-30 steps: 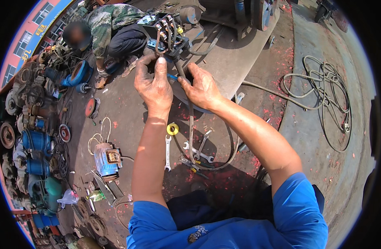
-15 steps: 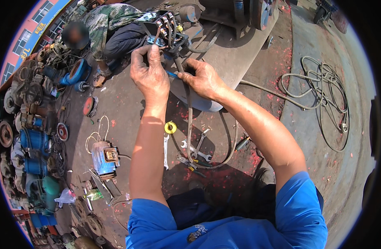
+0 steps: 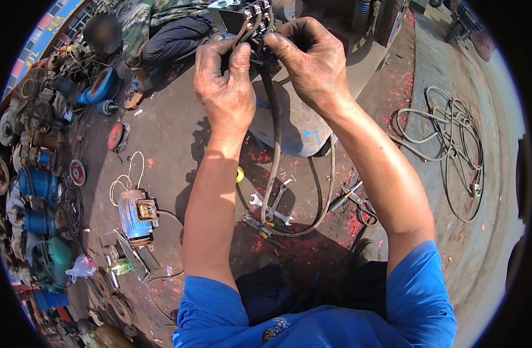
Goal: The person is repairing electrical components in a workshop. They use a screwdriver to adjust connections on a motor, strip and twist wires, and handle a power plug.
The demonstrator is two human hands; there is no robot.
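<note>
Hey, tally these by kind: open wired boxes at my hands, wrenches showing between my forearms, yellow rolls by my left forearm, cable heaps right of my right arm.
Open wired box: 1
Wrenches: 2
Yellow roll, partly hidden: 1
Cable heap: 1
Total: 5

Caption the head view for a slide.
A left hand and a right hand at the wires of a black terminal box, wrenches on the ground below.

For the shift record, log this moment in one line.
left hand: near wires | right hand: near wires | cable: looped | wrenches: on ground
</note>
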